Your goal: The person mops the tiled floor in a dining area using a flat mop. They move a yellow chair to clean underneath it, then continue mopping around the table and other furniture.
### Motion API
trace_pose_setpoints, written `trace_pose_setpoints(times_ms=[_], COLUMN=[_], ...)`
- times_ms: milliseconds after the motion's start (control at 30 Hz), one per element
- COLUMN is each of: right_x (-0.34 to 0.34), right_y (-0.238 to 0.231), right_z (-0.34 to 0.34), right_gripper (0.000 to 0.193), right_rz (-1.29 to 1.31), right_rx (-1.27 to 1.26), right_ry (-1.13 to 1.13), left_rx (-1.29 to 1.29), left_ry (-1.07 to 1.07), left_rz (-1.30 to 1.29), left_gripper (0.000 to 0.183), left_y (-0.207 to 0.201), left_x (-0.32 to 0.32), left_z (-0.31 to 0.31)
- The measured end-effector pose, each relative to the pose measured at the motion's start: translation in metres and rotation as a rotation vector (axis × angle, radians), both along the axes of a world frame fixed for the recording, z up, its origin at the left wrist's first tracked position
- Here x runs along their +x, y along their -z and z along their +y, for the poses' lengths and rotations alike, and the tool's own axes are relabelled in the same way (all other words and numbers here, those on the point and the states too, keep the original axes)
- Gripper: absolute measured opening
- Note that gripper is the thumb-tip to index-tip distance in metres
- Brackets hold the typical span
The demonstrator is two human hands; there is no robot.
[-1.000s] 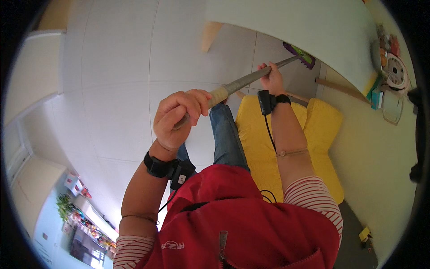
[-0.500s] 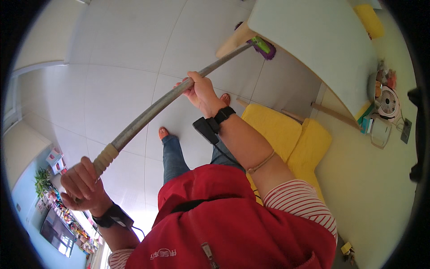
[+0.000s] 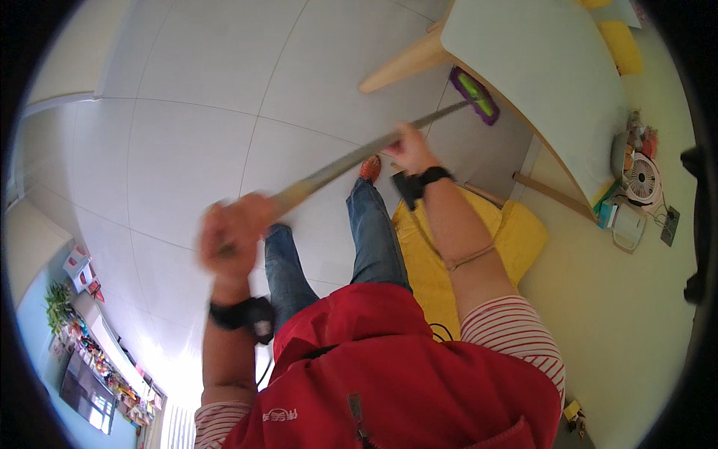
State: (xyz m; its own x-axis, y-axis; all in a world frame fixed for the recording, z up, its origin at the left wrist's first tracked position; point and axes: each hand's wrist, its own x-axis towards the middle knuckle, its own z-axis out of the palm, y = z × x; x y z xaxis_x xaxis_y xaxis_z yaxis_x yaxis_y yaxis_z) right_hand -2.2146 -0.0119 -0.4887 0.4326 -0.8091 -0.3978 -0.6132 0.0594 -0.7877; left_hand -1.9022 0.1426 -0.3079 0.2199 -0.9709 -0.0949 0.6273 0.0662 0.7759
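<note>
A mop (image 3: 340,166) with a long grey pole slants across the view from near left to far right. My left hand (image 3: 233,230), smeared by motion, is wrapped round the wrapped end of the pole. Farther along, my right hand (image 3: 410,149) grips the pole with closed fingers. The mop's purple fringed head (image 3: 486,110) with its green top plate lies on the floor beside and partly under the edge of the pale table (image 3: 538,67).
A wooden table leg (image 3: 404,66) slants out left of the mop head. A yellow-covered chair (image 3: 426,262) stands at my right leg. On the table's right side are a small fan (image 3: 643,179) and a white box. Pale floor tiles (image 3: 187,165) spread left.
Both hands have moved right with the pole, the left one farthest. The mop head has slid right and nearer along the table edge.
</note>
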Motion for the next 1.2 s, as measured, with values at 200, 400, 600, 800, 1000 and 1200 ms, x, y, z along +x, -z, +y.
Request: trace_pose_setpoints(times_ms=[200,400,600,800,1000,1200], right_x=[0.183,0.128,-0.052,0.057,0.216,0.146], right_y=[-0.075,-0.052,0.031,0.007,-0.079,-0.037], right_z=[0.072,0.027,-0.026,0.014,0.08,0.04], right_gripper=[0.024,0.015,0.027,0.029,0.026,0.021], right_rz=[-0.85,-0.961,-0.461,-0.345,-0.821,-0.744], right_rx=[1.038,0.879,0.318,0.303,1.061,0.457], right_ry=[0.851,1.047,0.862,0.238,0.787,0.7], left_rx=[-0.149,-0.115,-0.158,0.123,-0.114,0.0], left_ry=[-0.27,-0.254,0.132,-0.102,-0.314,-0.331], left_rz=[-0.081,-0.176,-0.319,-0.106,-0.136,-0.172], left_gripper=[0.039,0.036,0.027,0.036,0.037,0.033], left_y=[-0.147,-0.107,0.006,-0.03,-0.159,-0.114], left_x=[0.113,0.082,-0.056,0.054,0.141,0.097], left_z=[0.075,0.011,-0.048,0.018,0.089,0.041])
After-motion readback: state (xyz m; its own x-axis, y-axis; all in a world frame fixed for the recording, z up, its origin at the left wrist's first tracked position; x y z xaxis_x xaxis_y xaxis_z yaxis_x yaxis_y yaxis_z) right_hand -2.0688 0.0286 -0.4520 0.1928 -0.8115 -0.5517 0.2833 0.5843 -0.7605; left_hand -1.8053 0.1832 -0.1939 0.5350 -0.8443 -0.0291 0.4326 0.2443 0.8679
